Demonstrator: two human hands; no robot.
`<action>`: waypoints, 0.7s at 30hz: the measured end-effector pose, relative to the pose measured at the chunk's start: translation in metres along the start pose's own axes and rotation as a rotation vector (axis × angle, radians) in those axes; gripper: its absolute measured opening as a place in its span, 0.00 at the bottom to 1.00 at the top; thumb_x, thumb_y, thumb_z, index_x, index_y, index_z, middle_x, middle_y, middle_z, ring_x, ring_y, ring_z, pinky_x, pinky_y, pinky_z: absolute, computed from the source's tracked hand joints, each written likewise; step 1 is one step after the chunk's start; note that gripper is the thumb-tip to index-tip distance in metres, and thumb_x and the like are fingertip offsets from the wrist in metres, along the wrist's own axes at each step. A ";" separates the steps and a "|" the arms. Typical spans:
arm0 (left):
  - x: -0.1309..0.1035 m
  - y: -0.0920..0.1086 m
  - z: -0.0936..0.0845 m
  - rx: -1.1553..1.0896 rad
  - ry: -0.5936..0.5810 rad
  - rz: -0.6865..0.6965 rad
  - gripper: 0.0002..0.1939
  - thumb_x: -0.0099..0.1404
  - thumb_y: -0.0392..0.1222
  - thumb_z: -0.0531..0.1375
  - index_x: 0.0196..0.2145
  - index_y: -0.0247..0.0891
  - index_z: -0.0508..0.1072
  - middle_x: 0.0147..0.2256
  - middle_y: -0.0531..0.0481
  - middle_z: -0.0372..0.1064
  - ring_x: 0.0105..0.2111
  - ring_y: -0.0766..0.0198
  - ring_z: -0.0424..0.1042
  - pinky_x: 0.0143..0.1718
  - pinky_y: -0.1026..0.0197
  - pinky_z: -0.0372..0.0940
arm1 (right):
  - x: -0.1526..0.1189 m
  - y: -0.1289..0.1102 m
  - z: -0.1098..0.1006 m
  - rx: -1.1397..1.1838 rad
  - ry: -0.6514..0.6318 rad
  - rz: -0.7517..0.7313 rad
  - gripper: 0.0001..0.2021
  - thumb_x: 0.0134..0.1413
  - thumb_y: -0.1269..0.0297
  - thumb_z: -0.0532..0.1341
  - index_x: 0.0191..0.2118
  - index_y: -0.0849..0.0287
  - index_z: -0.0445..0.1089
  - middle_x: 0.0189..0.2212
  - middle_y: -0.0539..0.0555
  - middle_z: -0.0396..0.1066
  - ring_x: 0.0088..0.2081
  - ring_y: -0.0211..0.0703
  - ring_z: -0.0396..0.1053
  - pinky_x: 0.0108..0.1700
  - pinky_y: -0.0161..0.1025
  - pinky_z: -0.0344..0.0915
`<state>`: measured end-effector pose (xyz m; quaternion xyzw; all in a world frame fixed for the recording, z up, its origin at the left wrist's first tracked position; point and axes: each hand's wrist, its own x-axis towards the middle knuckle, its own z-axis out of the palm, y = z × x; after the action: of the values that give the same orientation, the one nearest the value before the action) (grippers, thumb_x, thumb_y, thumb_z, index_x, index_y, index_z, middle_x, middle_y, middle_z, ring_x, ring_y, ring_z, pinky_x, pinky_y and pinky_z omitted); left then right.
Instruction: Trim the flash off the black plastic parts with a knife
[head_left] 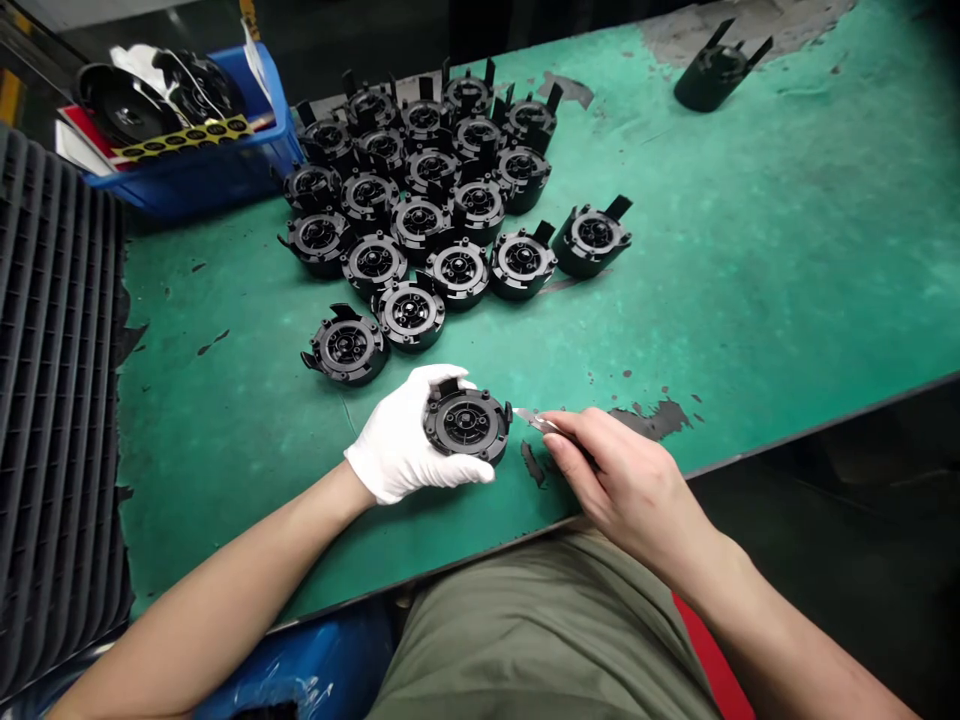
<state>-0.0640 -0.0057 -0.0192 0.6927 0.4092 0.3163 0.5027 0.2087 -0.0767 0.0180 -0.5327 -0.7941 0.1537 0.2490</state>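
Note:
My left hand [409,435], in a white glove, grips a round black plastic part [466,422] near the table's front edge, its ribbed face turned up. Bare and pinched closed, my right hand [615,460] holds a small knife [534,420] with a short pale blade. The blade tip is at the right side of the held part, by a small upright tab; whether they touch is hard to tell. Just beyond my left hand, similar black parts [411,312] stand grouped on the green table [750,270].
A blue bin [202,175] filled with assorted items is at the back left. Stacked black trays [56,400] rise along the left edge. One black part [712,78] stands alone at the back right. Dark worn patches [656,418] mark the tabletop.

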 end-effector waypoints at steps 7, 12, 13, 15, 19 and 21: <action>0.003 -0.001 -0.002 0.291 -0.137 0.252 0.50 0.60 0.64 0.75 0.72 0.46 0.63 0.66 0.35 0.70 0.66 0.41 0.72 0.67 0.39 0.71 | 0.003 0.010 -0.009 -0.015 -0.002 0.013 0.10 0.75 0.67 0.60 0.57 0.56 0.72 0.43 0.55 0.78 0.41 0.45 0.78 0.45 0.42 0.73; 0.000 -0.001 0.000 0.123 -0.006 0.159 0.28 0.76 0.46 0.65 0.69 0.44 0.66 0.60 0.39 0.77 0.59 0.52 0.80 0.51 0.53 0.80 | 0.009 0.024 -0.017 -0.029 -0.147 -0.048 0.16 0.76 0.64 0.60 0.64 0.57 0.68 0.48 0.57 0.78 0.46 0.47 0.78 0.48 0.43 0.73; 0.000 -0.001 0.000 0.104 -0.010 0.148 0.26 0.77 0.44 0.63 0.69 0.44 0.66 0.58 0.41 0.79 0.58 0.54 0.81 0.53 0.53 0.80 | 0.011 0.027 -0.018 -0.031 -0.158 -0.076 0.16 0.76 0.64 0.60 0.64 0.58 0.68 0.49 0.57 0.79 0.47 0.47 0.78 0.48 0.42 0.73; 0.000 0.000 -0.001 0.084 -0.033 0.141 0.24 0.79 0.43 0.60 0.69 0.45 0.67 0.57 0.44 0.81 0.57 0.56 0.82 0.61 0.51 0.77 | 0.015 0.032 -0.020 -0.044 -0.178 -0.150 0.14 0.76 0.64 0.61 0.61 0.58 0.69 0.48 0.57 0.79 0.46 0.47 0.78 0.48 0.42 0.72; 0.001 0.002 -0.006 0.101 -0.057 0.155 0.28 0.76 0.58 0.62 0.67 0.45 0.69 0.60 0.41 0.78 0.60 0.51 0.79 0.66 0.45 0.73 | 0.024 0.039 -0.020 -0.081 -0.183 -0.275 0.11 0.76 0.67 0.59 0.58 0.60 0.70 0.44 0.57 0.78 0.42 0.46 0.75 0.44 0.42 0.69; 0.002 0.001 -0.005 0.179 -0.061 0.216 0.46 0.62 0.72 0.70 0.67 0.42 0.68 0.61 0.35 0.74 0.62 0.42 0.76 0.65 0.40 0.73 | 0.030 0.042 -0.017 -0.112 -0.165 -0.301 0.10 0.76 0.68 0.59 0.57 0.60 0.71 0.45 0.58 0.78 0.42 0.46 0.74 0.44 0.42 0.68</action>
<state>-0.0675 -0.0022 -0.0163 0.7838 0.3435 0.3098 0.4143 0.2413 -0.0331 0.0182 -0.4066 -0.8899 0.1132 0.1731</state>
